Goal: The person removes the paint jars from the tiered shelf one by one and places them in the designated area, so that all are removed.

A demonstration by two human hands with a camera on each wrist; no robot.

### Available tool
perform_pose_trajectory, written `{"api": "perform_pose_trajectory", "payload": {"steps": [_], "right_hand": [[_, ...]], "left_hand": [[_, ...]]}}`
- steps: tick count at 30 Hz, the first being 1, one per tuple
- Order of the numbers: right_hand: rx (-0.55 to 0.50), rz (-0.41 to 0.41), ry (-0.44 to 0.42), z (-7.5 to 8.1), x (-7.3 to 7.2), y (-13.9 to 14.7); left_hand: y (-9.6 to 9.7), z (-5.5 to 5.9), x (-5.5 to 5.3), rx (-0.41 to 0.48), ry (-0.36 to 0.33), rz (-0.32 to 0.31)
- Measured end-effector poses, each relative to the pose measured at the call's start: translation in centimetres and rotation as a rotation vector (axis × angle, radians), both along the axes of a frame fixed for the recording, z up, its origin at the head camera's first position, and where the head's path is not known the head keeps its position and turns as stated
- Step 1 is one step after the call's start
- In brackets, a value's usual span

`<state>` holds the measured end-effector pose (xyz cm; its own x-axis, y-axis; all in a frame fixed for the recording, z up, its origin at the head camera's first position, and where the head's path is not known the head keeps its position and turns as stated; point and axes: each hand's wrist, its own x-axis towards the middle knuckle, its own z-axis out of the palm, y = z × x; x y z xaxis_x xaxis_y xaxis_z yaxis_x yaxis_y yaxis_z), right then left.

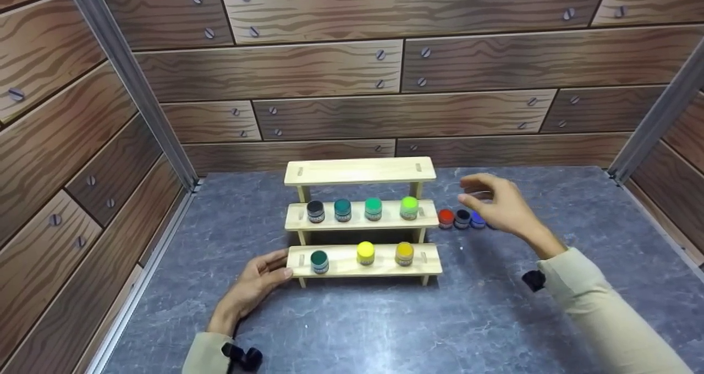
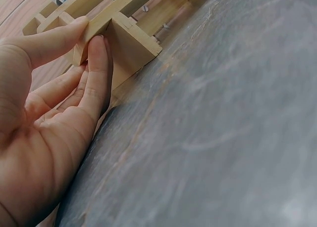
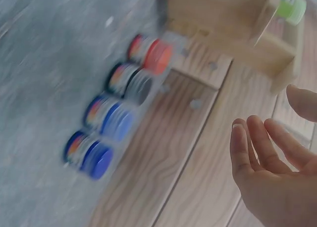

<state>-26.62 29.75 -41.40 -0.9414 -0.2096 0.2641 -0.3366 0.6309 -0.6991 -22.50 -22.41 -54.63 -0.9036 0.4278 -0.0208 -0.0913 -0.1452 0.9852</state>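
A three-step wooden display rack (image 1: 362, 170) stands on the table, with small paint jars on its two lower steps. My left hand (image 1: 257, 279) pinches the left end of the bottom step, thumb on top and fingers beneath, as the left wrist view shows. Nearest that hand is a dark green paint jar (image 1: 319, 262); yellow (image 1: 366, 253) and ochre (image 1: 404, 254) jars sit farther along. The middle step holds black, teal, green and lime (image 1: 409, 208) jars. My right hand (image 1: 503, 204) hovers right of the rack, its fingers loosely bent and holding nothing.
On the table right of the rack, a row holds a red jar (image 3: 159, 57), a black jar (image 3: 130, 83) and two blue jars (image 3: 89, 155); the hand partly hides it in the head view. Wood-patterned walls (image 1: 330, 71) enclose the grey table (image 1: 352, 330).
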Motion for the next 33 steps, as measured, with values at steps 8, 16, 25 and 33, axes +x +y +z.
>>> {"api": "perform_pose_trajectory", "payload": {"steps": [8, 16, 25, 33], "right_hand": [[-0.022, 0.098, 0.038, 0.4, 0.0, -3.6], [-0.030, 0.159, 0.035, 0.0, -0.3, -6.1], [-0.009, 0.179, -0.009, -0.8, -0.3, -7.9], [-0.019, 0.185, -0.010, -1.1, -0.3, -8.4]], "left_hand": [[-0.1, -0.1, 0.1, -0.002, -0.001, 0.003], [0.0, -0.1, 0.0, 0.006, -0.009, 0.013], [0.1, 0.0, 0.0, 0.010, -0.017, 0.013], [0.0, 0.1, 0.0, 0.009, -0.019, 0.010]]}}
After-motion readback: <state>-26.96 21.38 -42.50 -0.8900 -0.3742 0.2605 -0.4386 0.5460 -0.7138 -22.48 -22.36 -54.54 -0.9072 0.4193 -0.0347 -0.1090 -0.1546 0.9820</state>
